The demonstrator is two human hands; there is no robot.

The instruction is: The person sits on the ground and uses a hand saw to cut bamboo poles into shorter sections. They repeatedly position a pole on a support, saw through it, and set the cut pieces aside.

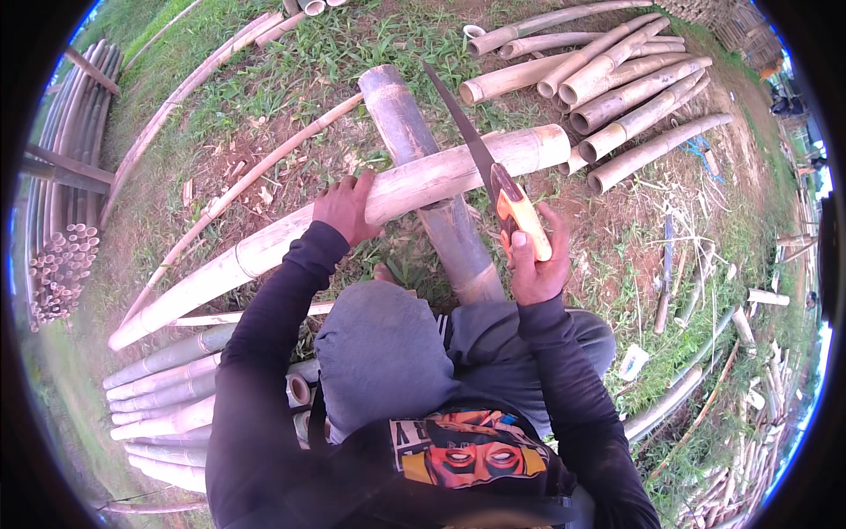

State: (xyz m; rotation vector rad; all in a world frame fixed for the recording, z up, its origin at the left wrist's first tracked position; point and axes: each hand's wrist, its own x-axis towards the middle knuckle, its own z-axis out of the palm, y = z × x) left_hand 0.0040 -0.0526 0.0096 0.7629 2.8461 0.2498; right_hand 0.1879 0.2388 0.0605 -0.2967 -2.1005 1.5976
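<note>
A long pale bamboo pole [432, 179] slants across in front of me, resting on a thicker, darker bamboo log [458, 242] that lies beneath it. My left hand [346, 208] is wrapped round the pale pole, left of where the two cross. In my right hand [539, 264] is a hand saw, gripped by its orange handle [523, 220]. The dark saw blade [467, 132] points up and away to the left and lies over the pole near its right end. Whether the teeth have entered the bamboo I cannot tell.
Cut bamboo lengths [608, 84] lie piled at the far right. More poles [167, 401] are stacked at my near left, and a tall bundle [75, 159] stands at the left edge. A thin curved pole [256, 181] crosses the grass. Scraps [749, 458] litter the near right.
</note>
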